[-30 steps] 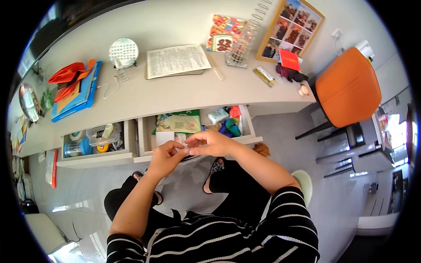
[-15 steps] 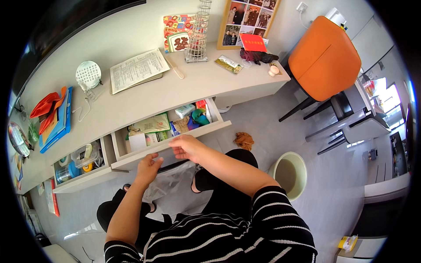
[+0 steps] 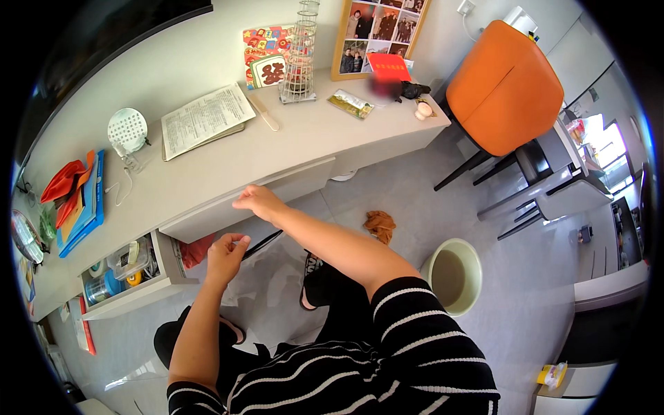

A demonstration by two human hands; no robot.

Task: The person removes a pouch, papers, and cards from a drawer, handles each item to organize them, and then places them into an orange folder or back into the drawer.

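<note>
Fingertips of my right hand (image 3: 259, 202) are at the front of a closed drawer (image 3: 256, 200) under the long pale desk; its fingers are loosely bent with nothing visible in them. My left hand (image 3: 227, 259) hovers lower and to the left, empty, fingers half curled and thumb apart. To its left a second drawer (image 3: 181, 278) is pulled out. Inside it are a clear plastic box (image 3: 133, 259) and a blue-wrapped container (image 3: 105, 286). Red cloth or plastic (image 3: 196, 250) shows beneath the closed drawer. A clear plastic bag (image 3: 266, 277) hangs below my hands beside a dark rim.
On the desk (image 3: 228, 169) are papers (image 3: 207, 121), a wire tower (image 3: 299, 62), a photo frame (image 3: 339, 55) and blue folders (image 3: 90, 207). A pale bucket (image 3: 476, 273) of murky water and a brown cloth (image 3: 380, 226) are on the floor. An orange chair (image 3: 508, 86) stands right.
The middle drawer, pulled out before with packets showing inside, is now shut. My right hand has moved left and toward the desk with it; my left hand has shifted slightly left.
</note>
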